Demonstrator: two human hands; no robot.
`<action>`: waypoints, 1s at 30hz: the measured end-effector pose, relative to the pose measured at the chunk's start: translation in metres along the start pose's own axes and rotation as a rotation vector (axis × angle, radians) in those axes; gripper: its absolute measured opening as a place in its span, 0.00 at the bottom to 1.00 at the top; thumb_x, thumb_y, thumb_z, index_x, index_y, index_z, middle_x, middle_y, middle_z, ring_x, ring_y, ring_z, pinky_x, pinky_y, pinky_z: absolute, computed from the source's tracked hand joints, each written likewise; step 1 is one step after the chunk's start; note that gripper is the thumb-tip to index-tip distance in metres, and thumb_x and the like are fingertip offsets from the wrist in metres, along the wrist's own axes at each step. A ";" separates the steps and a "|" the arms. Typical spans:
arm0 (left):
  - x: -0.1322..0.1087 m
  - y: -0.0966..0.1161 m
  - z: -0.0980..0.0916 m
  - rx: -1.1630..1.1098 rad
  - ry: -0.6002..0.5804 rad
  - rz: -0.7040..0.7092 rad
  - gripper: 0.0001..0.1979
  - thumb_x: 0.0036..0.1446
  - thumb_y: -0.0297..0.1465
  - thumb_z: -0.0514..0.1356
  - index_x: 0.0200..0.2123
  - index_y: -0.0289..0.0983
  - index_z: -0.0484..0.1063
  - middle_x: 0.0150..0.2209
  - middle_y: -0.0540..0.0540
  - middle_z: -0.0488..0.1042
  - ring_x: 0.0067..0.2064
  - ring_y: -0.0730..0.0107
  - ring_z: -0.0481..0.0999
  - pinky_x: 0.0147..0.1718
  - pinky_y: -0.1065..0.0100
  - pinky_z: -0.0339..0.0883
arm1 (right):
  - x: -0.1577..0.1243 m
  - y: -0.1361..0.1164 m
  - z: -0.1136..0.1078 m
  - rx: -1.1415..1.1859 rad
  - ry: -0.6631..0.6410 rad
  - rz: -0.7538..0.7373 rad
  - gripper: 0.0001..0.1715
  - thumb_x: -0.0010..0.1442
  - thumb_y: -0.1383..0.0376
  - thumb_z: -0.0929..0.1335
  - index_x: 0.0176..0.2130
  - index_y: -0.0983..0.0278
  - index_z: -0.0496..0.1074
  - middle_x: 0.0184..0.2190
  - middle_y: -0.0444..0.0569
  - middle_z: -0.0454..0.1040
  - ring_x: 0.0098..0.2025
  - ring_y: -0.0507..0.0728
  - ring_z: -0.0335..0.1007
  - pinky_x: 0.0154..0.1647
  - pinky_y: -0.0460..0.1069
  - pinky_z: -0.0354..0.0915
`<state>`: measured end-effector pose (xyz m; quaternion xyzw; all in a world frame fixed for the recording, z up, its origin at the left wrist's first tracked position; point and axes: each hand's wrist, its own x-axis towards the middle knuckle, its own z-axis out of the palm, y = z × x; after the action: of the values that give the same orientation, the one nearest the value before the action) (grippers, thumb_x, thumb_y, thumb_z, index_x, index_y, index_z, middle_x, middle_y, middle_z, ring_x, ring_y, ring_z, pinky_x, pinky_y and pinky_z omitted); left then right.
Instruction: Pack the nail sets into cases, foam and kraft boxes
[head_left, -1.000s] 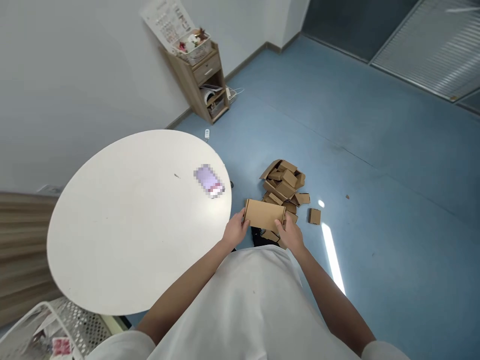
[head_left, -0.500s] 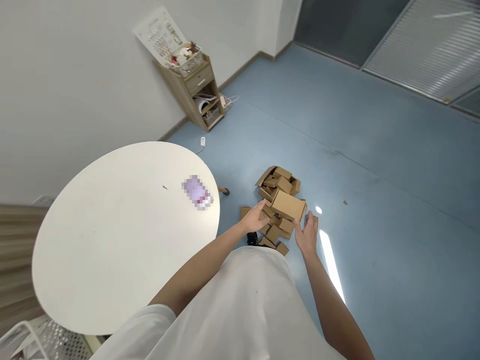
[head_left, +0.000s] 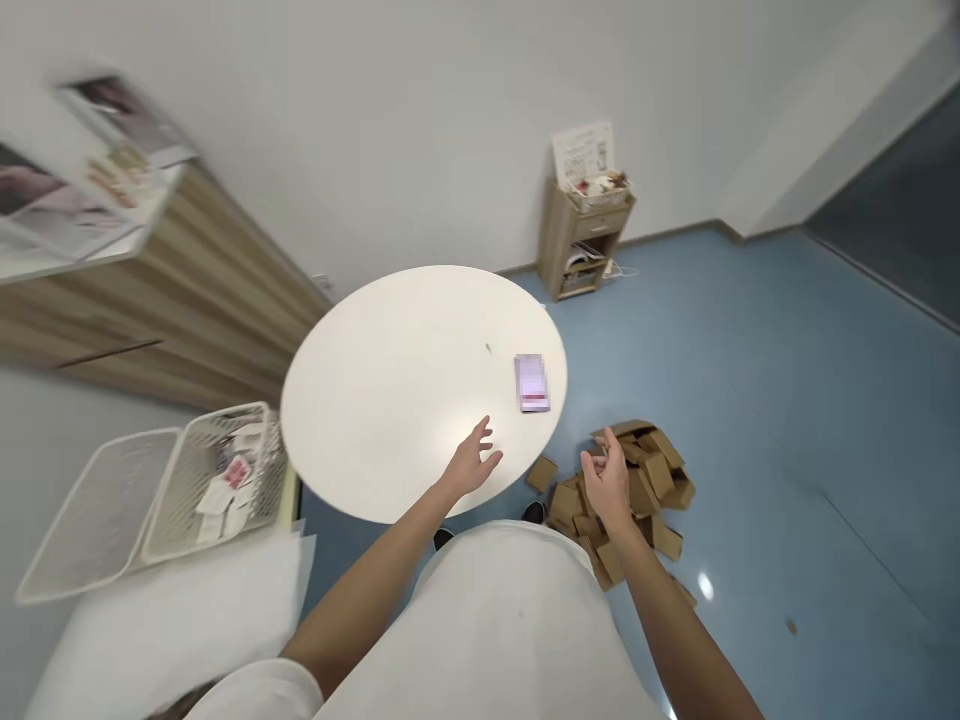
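Note:
My left hand (head_left: 469, 462) hangs over the front right part of the round white table (head_left: 375, 400), fingers apart and holding nothing. To the right of the table, my right hand (head_left: 607, 482) is above a heap of brown cardboard boxes (head_left: 656, 472) on the floor, its fingers parted with nothing between them. Near the table's right edge lies a blurred-out purple, phone-like item (head_left: 532, 380). One small box (head_left: 541, 474) rests apart on the floor, between the table and the heap.
A small wooden cabinet (head_left: 555, 240) with a basket on top stands against the wall. At the left are a white basket (head_left: 169, 500) with packets and a wood-grain counter (head_left: 202, 290). Dark shoes show below my shirt.
The view has turned left, bringing the counter and white basket into sight. The box that was between my hands is no longer there. My left hand is now over the table.

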<state>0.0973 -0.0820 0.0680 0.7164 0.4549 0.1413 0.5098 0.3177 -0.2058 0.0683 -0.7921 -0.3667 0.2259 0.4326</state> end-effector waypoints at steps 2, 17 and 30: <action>-0.022 -0.020 -0.023 -0.025 0.069 -0.049 0.33 0.54 0.38 0.54 0.60 0.42 0.43 0.53 0.39 0.62 0.47 0.64 0.71 0.43 0.62 0.64 | -0.005 -0.015 0.022 0.000 -0.072 -0.035 0.37 0.55 0.53 0.60 0.60 0.63 0.46 0.50 0.58 0.60 0.32 0.54 0.65 0.35 0.52 0.65; -0.141 -0.127 -0.120 -0.244 0.290 -0.217 0.25 0.54 0.37 0.54 0.55 0.40 0.56 0.47 0.41 0.68 0.40 0.68 0.72 0.36 0.67 0.67 | -0.074 -0.110 0.159 -0.130 -0.426 -0.165 0.32 0.53 0.51 0.60 0.54 0.62 0.58 0.44 0.53 0.68 0.32 0.54 0.64 0.34 0.52 0.65; -0.194 -0.177 -0.130 -0.296 0.596 -0.366 0.22 0.53 0.36 0.55 0.51 0.35 0.60 0.43 0.42 0.70 0.39 0.67 0.73 0.38 0.65 0.68 | -0.152 -0.304 0.155 0.543 -1.229 -0.679 0.06 0.49 0.58 0.68 0.31 0.53 0.69 0.29 0.48 0.71 0.30 0.57 0.69 0.32 0.55 0.68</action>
<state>-0.1852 -0.1462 0.0237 0.4691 0.6784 0.3142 0.4701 0.0005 -0.1349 0.2524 -0.2323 -0.6976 0.5639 0.3760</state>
